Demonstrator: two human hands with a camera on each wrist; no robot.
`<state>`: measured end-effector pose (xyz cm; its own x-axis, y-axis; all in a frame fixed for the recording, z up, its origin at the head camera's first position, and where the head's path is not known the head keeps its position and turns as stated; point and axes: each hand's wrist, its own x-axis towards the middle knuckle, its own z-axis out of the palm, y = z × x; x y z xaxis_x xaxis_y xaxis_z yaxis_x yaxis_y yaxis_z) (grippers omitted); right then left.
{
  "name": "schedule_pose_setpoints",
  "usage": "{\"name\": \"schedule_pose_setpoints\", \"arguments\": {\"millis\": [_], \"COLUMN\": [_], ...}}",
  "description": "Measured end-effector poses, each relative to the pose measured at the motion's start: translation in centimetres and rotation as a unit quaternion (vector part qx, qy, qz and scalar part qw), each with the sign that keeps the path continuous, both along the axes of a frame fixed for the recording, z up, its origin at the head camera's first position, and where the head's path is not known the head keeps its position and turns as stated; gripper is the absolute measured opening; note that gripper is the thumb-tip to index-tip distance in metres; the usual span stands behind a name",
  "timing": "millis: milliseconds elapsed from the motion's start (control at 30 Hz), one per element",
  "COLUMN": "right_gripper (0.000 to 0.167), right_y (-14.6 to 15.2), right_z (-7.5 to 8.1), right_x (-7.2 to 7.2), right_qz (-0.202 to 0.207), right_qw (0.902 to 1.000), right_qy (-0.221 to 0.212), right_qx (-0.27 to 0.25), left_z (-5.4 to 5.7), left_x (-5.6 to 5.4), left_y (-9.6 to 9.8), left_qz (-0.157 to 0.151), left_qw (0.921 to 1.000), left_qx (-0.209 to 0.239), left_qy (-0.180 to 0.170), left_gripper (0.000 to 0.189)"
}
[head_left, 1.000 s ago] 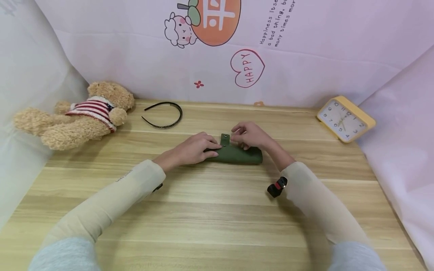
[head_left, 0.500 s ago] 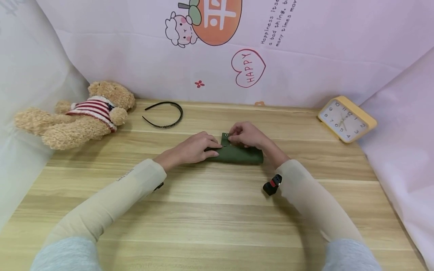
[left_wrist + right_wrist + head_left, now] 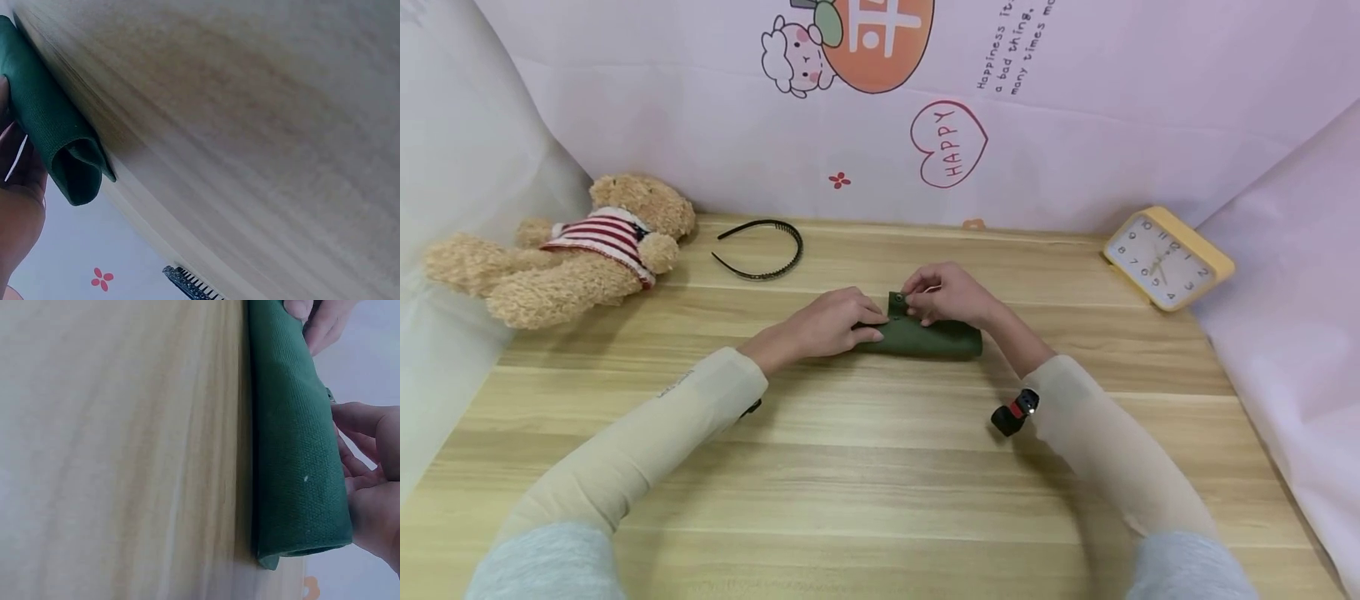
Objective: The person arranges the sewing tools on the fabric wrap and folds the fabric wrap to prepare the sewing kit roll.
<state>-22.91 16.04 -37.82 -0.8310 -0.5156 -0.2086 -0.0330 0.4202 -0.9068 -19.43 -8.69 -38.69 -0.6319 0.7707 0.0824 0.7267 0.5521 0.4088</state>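
A dark green fabric roll (image 3: 934,340) lies across the wooden table, and its near open end (image 3: 76,172) shows a hollow coil in the left wrist view. From its far side a short green strap (image 3: 896,303) with a metal snap stands up. My left hand (image 3: 833,323) grips the roll's left part, thumb on the near side and fingers over the top. At the strap, the thumb and index finger of my right hand (image 3: 951,293) pinch its right edge by the snap. In the right wrist view the strap is mostly hidden behind the roll (image 3: 297,444).
A teddy bear (image 3: 598,242) in a striped shirt lies at the back left. Beside it is a black toothed headband (image 3: 793,246). A yellow alarm clock (image 3: 1165,260) stands at the back right. Printed white cloth (image 3: 1075,158) hangs behind the table.
My right hand has moved left from beside the strap onto it, and its wrist has since shifted slightly right. The left hand stays on the roll. The head view has tilted slightly.
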Motion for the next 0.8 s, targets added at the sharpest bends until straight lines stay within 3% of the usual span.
{"name": "schedule_pose_setpoints", "arguments": {"millis": [367,800], "right_gripper": [0.016,0.01], "right_y": [0.1,0.0], "right_z": [-0.1,0.4], "right_x": [0.8,1.6], "right_qz": [0.039,0.099], "right_qw": [0.9963,0.975], "right_qy": [0.076,0.188], "right_qx": [0.009,0.066], "left_z": [0.1,-0.1], "left_x": [-0.1,-0.1], "left_y": [0.0,0.0], "left_qz": [-0.003,0.011], "left_qw": [0.9999,0.9989], "left_qx": [0.01,0.037], "left_qy": [-0.007,-0.028], "left_gripper": [0.031,0.029]}}
